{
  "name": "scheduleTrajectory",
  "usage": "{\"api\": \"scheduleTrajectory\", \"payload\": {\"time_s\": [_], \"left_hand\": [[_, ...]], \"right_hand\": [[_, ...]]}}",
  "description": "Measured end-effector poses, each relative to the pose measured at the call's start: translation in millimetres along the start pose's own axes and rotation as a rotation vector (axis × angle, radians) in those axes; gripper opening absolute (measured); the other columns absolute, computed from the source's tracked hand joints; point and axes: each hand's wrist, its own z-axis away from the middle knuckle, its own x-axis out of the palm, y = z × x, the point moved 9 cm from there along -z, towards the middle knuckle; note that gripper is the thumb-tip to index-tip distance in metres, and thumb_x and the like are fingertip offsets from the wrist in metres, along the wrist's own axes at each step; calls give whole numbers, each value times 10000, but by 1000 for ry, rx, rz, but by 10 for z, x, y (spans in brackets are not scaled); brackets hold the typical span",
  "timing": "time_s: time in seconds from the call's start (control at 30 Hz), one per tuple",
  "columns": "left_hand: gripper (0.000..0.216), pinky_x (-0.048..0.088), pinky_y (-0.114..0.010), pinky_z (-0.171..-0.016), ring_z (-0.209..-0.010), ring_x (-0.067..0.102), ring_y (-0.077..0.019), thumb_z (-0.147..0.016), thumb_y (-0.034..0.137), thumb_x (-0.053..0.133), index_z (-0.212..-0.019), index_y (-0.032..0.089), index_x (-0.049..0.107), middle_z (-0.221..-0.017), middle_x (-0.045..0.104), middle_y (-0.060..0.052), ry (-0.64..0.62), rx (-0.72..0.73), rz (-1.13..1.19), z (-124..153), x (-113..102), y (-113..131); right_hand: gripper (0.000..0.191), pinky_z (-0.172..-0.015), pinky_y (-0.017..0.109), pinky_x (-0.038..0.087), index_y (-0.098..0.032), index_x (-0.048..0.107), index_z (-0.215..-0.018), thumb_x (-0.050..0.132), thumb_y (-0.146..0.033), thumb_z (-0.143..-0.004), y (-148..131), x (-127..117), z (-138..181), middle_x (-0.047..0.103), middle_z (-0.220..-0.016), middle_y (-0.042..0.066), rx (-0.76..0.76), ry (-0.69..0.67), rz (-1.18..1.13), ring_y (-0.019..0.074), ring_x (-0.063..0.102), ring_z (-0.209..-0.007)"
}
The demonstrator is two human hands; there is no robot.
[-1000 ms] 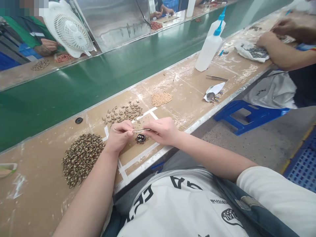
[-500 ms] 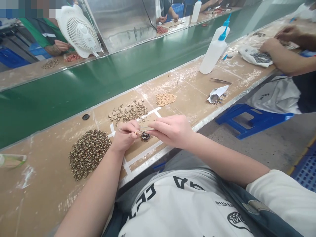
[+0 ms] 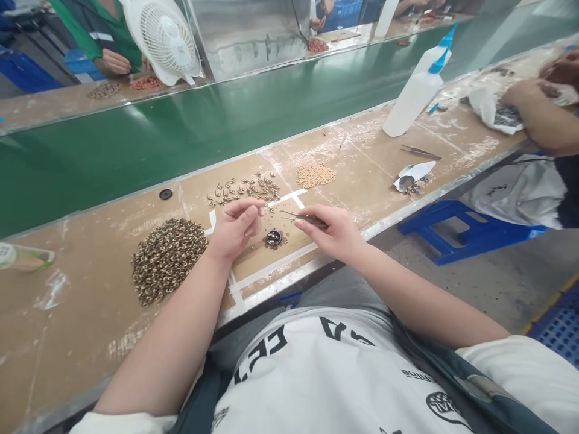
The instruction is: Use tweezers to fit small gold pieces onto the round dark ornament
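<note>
From the head view, I've got the right hand (image 3: 335,234) gripping tweezers (image 3: 316,222), tips apart toward the left hand (image 3: 239,228), probably for fine control; left is curled, can't tell if it's pinching a part. Small black dish (image 3: 267,242) sits on the worktop (image 3: 90,241) between them, metal-part pile (image 3: 168,259) nearby, likely for short reach.

Holds slim dark tweezers (image 3: 314,220) in right hand (image 3: 333,232), prongs parted, pointing left. Has round black cup (image 3: 274,239), glossy inside, sitting flat nearby.
</note>
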Motion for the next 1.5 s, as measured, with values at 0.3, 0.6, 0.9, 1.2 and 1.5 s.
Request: {"api": "scheduleTrajectory", "payload": {"time_s": [0.3,0.6,0.9,1.2,1.5], "left_hand": [[325,291,-218,-407,-430,455,-40,-903,442,851,-1167,264,787,-895,772,-12,167,-18,-19,-80,-216,-45],[108,281,-160,-421,-450,366,-47,-1004,274,683,-1096,265,626,-710,495,80,272,-71,88,-62,-291,-63],[99,254,-170,-425,-472,393,-32,-951,192,590,-1009,209,669,-873,595,19,312,-121,-25,-70,-364,-123],[126,241,-196,-441,-470,375,-47,-903,270,661,-835,168,694,-720,605,13,187,-221,-282,-61,-238,-91],[201,242,-220,-461,-504,395,-69,-901,327,678,-793,162,710,-724,621,-12,231,-177,-339,-74,-349,-37]], "right_hand": [[247,-703,310,535,-223,810,-1151,698,-407,-1030,339,163,61,825,-984,59,52,-108,-69,200,740,-787],[373,-572,324,261,-253,849,-1105,530,-444,-1132,-488,625,-15,764,-789,22,-380,-392,417,154,645,-671],[375,-592,331,217,-253,848,-1076,525,-435,-1132,-456,869,-73,798,-864,33,-298,-559,528,169,669,-724],[378,-595,331,259,-257,844,-1026,516,-404,-1144,-428,818,-59,807,-849,19,-339,-462,478,156,690,-750],[366,-583,326,252,-256,838,-1055,523,-426,-1136,-441,830,-96,792,-859,23,-318,-532,488,159,688,-766]]}}
